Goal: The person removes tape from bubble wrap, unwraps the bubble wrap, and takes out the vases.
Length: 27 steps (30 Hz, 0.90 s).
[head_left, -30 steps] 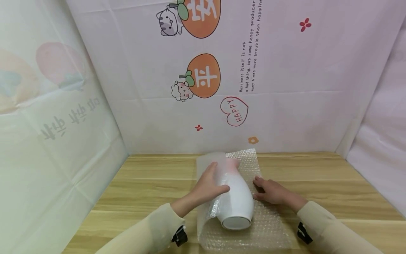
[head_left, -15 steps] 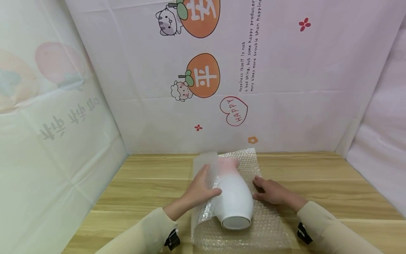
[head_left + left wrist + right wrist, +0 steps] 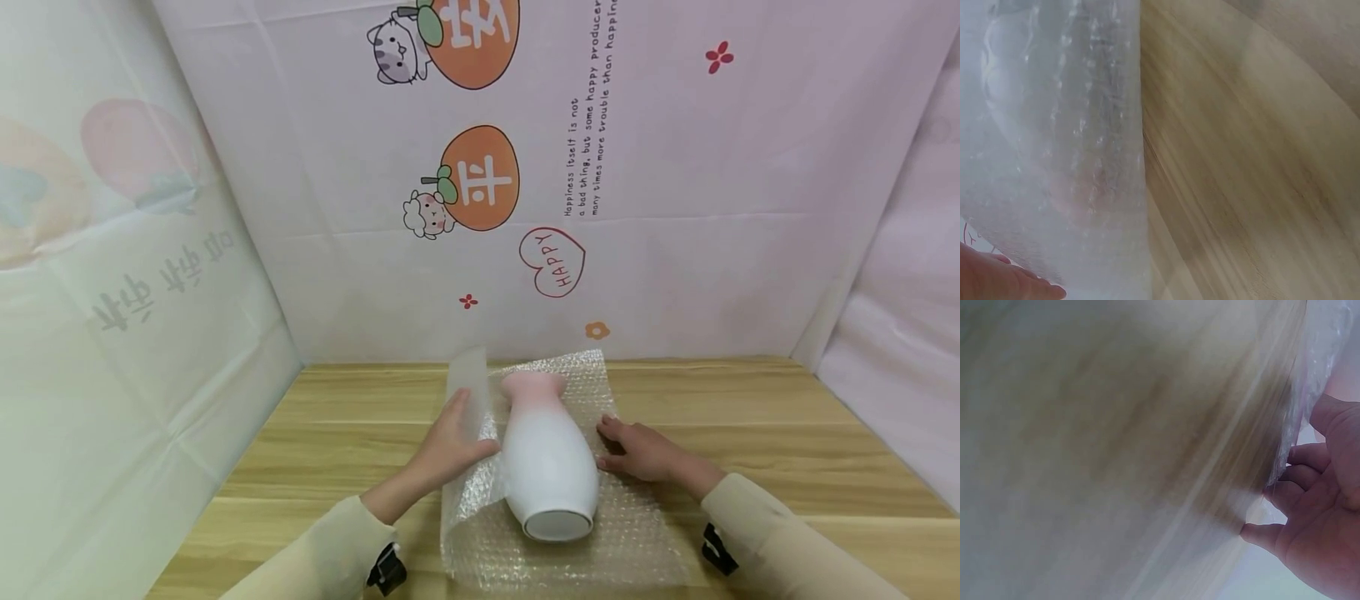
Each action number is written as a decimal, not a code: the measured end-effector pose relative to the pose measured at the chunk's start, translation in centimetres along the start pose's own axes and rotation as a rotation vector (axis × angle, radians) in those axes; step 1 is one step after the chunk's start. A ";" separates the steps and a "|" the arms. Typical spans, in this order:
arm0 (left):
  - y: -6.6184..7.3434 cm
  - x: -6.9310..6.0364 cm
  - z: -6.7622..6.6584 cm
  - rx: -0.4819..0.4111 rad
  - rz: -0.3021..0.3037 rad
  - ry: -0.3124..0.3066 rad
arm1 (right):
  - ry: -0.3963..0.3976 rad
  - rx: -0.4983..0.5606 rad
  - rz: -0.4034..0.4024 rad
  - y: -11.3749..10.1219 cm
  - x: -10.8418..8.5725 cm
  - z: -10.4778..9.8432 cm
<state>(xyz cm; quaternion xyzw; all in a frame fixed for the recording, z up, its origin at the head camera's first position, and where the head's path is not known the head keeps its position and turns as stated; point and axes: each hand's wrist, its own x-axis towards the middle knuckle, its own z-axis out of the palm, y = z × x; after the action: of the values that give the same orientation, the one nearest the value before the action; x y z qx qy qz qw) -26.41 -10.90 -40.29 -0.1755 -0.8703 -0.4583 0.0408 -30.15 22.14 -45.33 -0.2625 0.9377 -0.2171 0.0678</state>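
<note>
1 vase lay on 1 bubble-wrap sheet | 2 hands: your left hand (thumb splayed) pressed its raised side, fingers unclenched; your right hand touched the opposite side, fingers loose

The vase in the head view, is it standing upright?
No, the vase lies on its side on the bubble wrap, with its base plainly visible.

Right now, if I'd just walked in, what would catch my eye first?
Probably the white vase with a pink neck, lying at center on bubble wrap, its base toward the head camera. The left hand is at the wrap's raised left side, the right hand at its right. Above them, bright orange prints stand out on the pale backdrop.
</note>
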 end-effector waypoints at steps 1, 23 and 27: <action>-0.1 0.0 -0.1 -0.003 -0.011 0.003 | -0.001 0.000 0.000 0.0 0.0 0.0; -2.2 0.2 -1.9 -0.105 -0.163 0.070 | 0.008 0.008 0.003 -0.3 -0.2 0.0; -2.6 0.4 -2.6 -0.130 -0.206 0.080 | 0.006 0.007 0.007 -0.2 -0.2 0.0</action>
<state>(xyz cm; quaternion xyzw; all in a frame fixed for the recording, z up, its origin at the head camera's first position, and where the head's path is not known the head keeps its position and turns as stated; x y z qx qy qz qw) -27.93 -14.24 -40.77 -0.0689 -0.8500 -0.5220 0.0167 -29.93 22.06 -45.27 -0.2585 0.9381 -0.2209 0.0666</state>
